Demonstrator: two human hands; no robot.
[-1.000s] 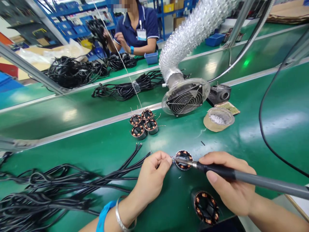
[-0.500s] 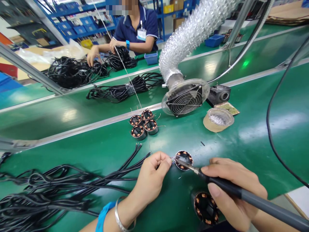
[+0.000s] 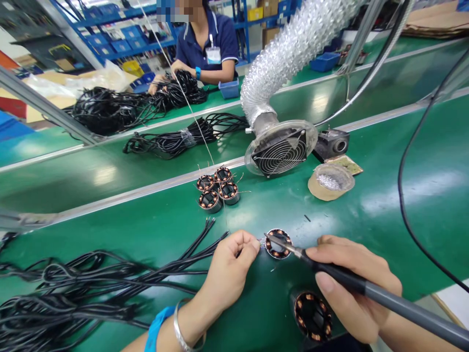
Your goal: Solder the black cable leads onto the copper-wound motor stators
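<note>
My right hand (image 3: 351, 283) grips a soldering iron (image 3: 388, 293) with a black and grey handle. Its metal tip reaches across a ring-shaped motor stator (image 3: 289, 236) with copper windings, up to the ring's left rim. The fingers of my left hand (image 3: 234, 264) pinch a thin wire (image 3: 261, 242) at that left side; its far end is hidden in the fingers. Just in front of my right hand, a second stator (image 3: 298, 305) stands on the bench. Black cables (image 3: 176, 271) with stripped ends lie to the left of my left hand.
Several stators (image 3: 210, 200) stand grouped farther back. A fume extractor (image 3: 282, 154) hangs on a foil duct beside a solder dish (image 3: 331, 188) and a black iron stand (image 3: 331, 144). Across the bench, a co-worker (image 3: 208, 49) handles black cables (image 3: 183, 88). A thin cord slants down from above.
The soldering iron's tip has shifted slightly up and left over the stator's rim. My left hand stays put. The cable bundle on the conveyor has slid left, and the co-worker's hands have moved.
</note>
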